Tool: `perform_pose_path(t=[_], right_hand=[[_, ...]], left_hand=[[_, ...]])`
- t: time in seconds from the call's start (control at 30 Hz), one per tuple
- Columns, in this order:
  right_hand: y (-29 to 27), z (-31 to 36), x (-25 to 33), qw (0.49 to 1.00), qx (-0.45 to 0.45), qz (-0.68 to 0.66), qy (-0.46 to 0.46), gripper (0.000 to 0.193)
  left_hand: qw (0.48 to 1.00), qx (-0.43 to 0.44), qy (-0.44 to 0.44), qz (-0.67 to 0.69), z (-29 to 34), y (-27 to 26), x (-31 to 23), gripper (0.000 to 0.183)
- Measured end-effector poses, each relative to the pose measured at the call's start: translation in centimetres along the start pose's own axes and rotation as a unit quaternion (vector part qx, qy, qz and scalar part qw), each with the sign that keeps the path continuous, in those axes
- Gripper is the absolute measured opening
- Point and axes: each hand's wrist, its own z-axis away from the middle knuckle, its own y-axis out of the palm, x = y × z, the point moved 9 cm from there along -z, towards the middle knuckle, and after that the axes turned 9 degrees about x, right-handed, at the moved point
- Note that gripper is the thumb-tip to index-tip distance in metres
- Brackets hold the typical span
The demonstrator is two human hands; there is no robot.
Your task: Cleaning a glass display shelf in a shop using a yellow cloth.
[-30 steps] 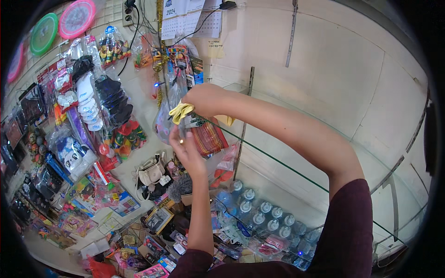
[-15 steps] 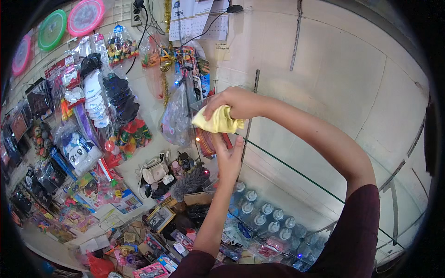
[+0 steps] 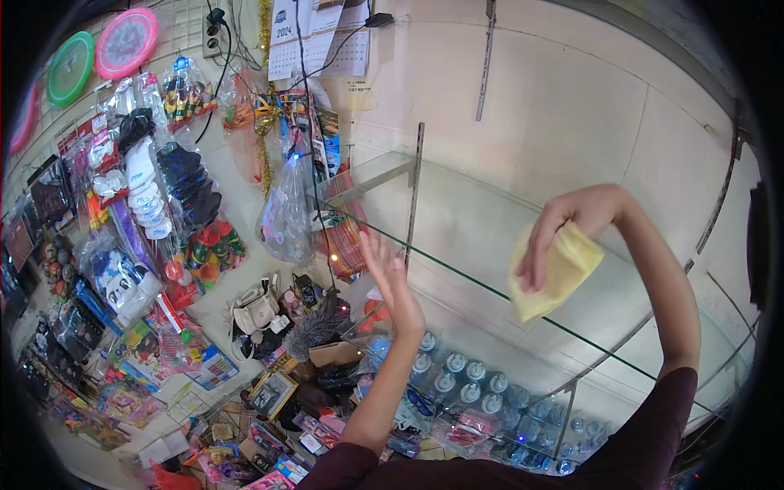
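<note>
Yellow cloth: partly covered by my right hand; I can't tell whether it touches the glass shelf.
My left hand: contact with that shelf unclear.
Calendar: cut off by the top edge.
Paper note: writing too small for me.
Leftmost pink disc: cut by dark rim.

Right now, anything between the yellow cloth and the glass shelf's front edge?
Nothing visible: the yellow cloth, held in the right hand, overlaps the glass shelf's front edge in view; contact can't be told. The left hand sits well left.
</note>
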Motion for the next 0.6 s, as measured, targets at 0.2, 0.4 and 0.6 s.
perform_pose_path(t=[0.2, 0.4, 0.6], right_hand=[[-11.7, 2.5, 3.5, 0.908, -0.374, 0.175, 0.070, 0.035], [-20.6, -11.8, 2.8, 0.826, -0.386, 0.377, -0.159, 0.052], [-17.7, -18.8, 0.1, 0.896, -0.320, 0.294, -0.086, 0.061]], left_hand=[[0.989, 0.104, 0.036, -0.095, -0.1, 2.9, -1.3, 0.075], [0.991, 0.125, 0.032, -0.045, 0.2, 4.7, -1.3, 0.080], [0.989, 0.131, 0.025, -0.064, 0.0, 3.5, -1.6, 0.081]])
